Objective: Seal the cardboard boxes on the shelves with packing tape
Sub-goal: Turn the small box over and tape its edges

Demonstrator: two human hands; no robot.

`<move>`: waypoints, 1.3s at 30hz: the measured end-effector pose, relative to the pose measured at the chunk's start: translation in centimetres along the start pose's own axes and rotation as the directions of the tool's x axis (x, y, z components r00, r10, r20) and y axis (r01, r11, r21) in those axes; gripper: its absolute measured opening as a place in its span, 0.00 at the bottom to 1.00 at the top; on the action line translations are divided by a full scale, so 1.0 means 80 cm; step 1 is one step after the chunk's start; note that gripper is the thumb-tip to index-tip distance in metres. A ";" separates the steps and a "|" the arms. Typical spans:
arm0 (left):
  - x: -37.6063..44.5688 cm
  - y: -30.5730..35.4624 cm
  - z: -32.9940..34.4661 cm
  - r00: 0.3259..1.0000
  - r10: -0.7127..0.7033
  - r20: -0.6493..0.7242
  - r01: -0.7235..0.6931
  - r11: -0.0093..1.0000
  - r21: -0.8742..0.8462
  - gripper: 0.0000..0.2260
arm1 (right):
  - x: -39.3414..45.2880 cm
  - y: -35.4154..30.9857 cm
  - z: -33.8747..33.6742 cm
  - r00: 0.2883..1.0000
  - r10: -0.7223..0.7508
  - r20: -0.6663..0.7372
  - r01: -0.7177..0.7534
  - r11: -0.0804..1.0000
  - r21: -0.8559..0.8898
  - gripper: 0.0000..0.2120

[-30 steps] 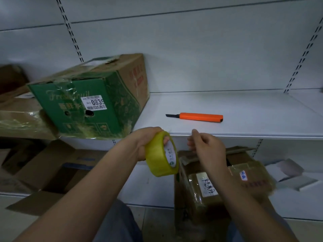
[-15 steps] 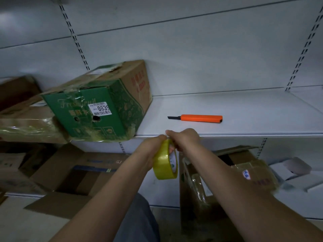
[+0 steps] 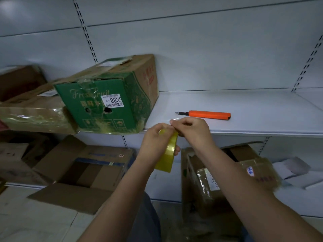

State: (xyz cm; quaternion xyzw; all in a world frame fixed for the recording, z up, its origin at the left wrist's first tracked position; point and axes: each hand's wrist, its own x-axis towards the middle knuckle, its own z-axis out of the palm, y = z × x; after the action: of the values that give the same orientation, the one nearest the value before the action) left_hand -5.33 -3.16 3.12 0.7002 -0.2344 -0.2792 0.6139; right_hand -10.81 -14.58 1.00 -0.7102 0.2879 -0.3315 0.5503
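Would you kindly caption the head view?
Left hand grips yellow tape roll; right hand pinches its end.

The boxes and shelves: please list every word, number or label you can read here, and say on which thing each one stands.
"Fresh Fruit", gold script, partly under tape: front of the green box.
"0839" (cut off) and "5元": white sticker on that box; its small print is unreadable.
Chinese characters below the script, red print on the box's brown side: too blurred.
Handwritten white labels on the taped parcel on the lower shelf: unreadable.
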 end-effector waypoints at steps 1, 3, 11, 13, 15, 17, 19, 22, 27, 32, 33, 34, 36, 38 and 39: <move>-0.006 -0.002 0.006 0.999 -0.018 0.033 0.017 0.999 0.049 0.08 | -0.010 0.010 -0.008 0.998 0.061 0.000 -0.061 0.996 0.064 0.08; -0.011 -0.013 0.020 0.994 -0.037 0.101 0.024 0.992 0.126 0.09 | -0.031 0.033 -0.025 0.984 0.174 -0.027 -0.167 0.971 0.171 0.07; 0.003 -0.084 0.112 0.910 0.046 0.413 -0.300 0.759 0.578 0.16 | -0.098 0.131 -0.115 0.907 0.186 -0.379 -0.162 0.982 0.095 0.06; 0.012 -0.099 0.131 0.879 0.047 0.474 -0.345 0.748 0.567 0.29 | -0.100 0.153 -0.139 0.866 0.200 -0.458 -0.147 0.978 0.148 0.07; 0.025 -0.120 0.148 0.837 0.044 0.545 -0.450 0.622 0.641 0.38 | -0.095 0.169 -0.162 0.826 0.257 -0.502 -0.130 0.953 0.274 0.08; 0.031 -0.136 0.163 0.830 0.132 0.542 -0.545 0.401 0.736 0.32 | -0.086 0.179 -0.180 0.799 0.296 -0.523 -0.109 0.927 0.359 0.10; 0.041 -0.147 0.175 0.826 0.340 0.449 -0.553 0.338 0.762 0.24 | -0.072 0.188 -0.193 0.785 0.323 -0.528 -0.085 0.901 0.425 0.12; 0.064 -0.163 0.194 0.840 0.374 0.393 -0.533 0.431 0.728 0.27 | -0.048 0.204 -0.212 0.775 0.311 -0.551 -0.050 0.899 0.436 0.12; 0.095 -0.194 0.232 0.920 0.113 0.376 -0.356 0.644 0.677 0.27 | -0.007 0.223 -0.234 0.784 0.243 -0.571 -0.053 0.943 0.329 0.09; 0.121 -0.236 0.255 0.964 0.139 0.226 -0.261 0.648 0.715 0.24 | 0.030 0.258 -0.255 0.792 0.323 -0.519 -0.116 0.913 0.392 0.07; 0.122 -0.241 0.264 0.973 0.140 0.184 -0.231 0.665 0.711 0.23 | 0.033 0.268 -0.259 0.781 0.359 -0.512 -0.139 0.898 0.418 0.07; 0.124 -0.245 0.276 0.980 0.134 0.147 -0.199 0.669 0.716 0.23 | 0.034 0.280 -0.264 0.767 0.397 -0.505 -0.154 0.877 0.456 0.07; 0.124 -0.247 0.301 0.989 0.114 0.095 -0.147 0.679 0.719 0.23 | 0.031 0.303 -0.277 0.726 0.484 -0.488 -0.192 0.824 0.533 0.08; 0.125 -0.246 0.314 0.981 0.150 0.125 -0.195 0.741 0.643 0.21 | 0.029 0.322 -0.289 0.678 0.522 -0.517 -0.229 0.819 0.527 0.12; 0.123 -0.243 0.314 0.972 0.190 0.141 -0.236 0.758 0.608 0.19 | 0.030 0.331 -0.295 0.668 0.479 -0.570 -0.268 0.869 0.416 0.14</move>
State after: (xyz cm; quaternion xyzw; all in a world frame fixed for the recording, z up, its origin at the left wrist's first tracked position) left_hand -15.41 -25.44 -19.46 0.8212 -0.4126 -0.1395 0.3686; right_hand -29.10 -36.42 -20.30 -0.3811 0.5499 -0.4770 0.5700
